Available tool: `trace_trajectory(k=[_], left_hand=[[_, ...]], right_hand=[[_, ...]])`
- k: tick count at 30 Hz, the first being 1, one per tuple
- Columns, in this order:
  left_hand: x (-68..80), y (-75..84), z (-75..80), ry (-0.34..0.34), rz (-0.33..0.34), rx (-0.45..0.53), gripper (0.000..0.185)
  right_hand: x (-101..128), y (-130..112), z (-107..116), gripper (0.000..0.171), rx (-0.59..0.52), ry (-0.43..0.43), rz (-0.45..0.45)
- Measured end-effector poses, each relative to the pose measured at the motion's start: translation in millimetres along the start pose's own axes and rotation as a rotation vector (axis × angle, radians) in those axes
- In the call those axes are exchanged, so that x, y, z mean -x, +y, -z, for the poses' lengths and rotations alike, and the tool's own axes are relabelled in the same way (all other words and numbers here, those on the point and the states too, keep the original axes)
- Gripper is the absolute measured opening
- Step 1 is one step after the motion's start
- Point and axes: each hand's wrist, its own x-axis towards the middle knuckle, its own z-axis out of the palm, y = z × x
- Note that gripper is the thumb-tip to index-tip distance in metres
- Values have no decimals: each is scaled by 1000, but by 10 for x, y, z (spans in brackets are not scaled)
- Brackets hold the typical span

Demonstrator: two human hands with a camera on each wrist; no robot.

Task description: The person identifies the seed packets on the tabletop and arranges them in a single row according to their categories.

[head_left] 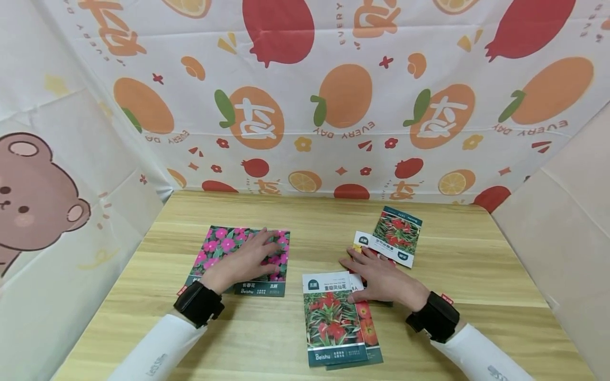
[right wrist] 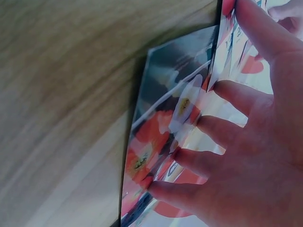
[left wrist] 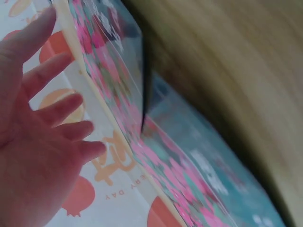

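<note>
My left hand point(head_left: 254, 251) lies flat with straight fingers on two overlapping pink-flower seed packets point(head_left: 224, 244) at the table's left middle. In the left wrist view the left hand point(left wrist: 42, 118) is spread beside the pink packets point(left wrist: 142, 127). My right hand point(head_left: 374, 270) rests flat, fingers spread, on red-flower packets. Its fingertips reach a white-banded packet point(head_left: 386, 253). In the right wrist view the right hand's fingers point(right wrist: 213, 127) touch a red-flower packet point(right wrist: 147, 156). Neither hand grips anything.
A red-flower packet point(head_left: 330, 316) lies in front of the right hand, over another packet point(head_left: 369, 330). One more packet point(head_left: 399, 228) lies at the back right. The wooden table point(head_left: 476, 264) is walled by printed cloth point(head_left: 305, 106) on three sides.
</note>
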Motion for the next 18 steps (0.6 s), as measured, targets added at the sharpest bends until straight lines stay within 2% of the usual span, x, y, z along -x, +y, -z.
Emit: trace_trajectory(k=[4, 7, 13, 18], left_hand=[[-76, 81, -12, 78, -24, -4, 44], [-146, 164, -15, 107, -42, -6, 39], [-276, 294, -41, 112, -44, 12, 35], [-367, 354, -86, 144, -33, 51, 36]], right_hand=[[4, -2, 25, 88, -24, 3, -13], [-14, -20, 38, 84, -30, 39, -14], [-125, -125, 35, 58, 10, 181, 10], [-214, -199, 14, 39, 19, 186, 9]])
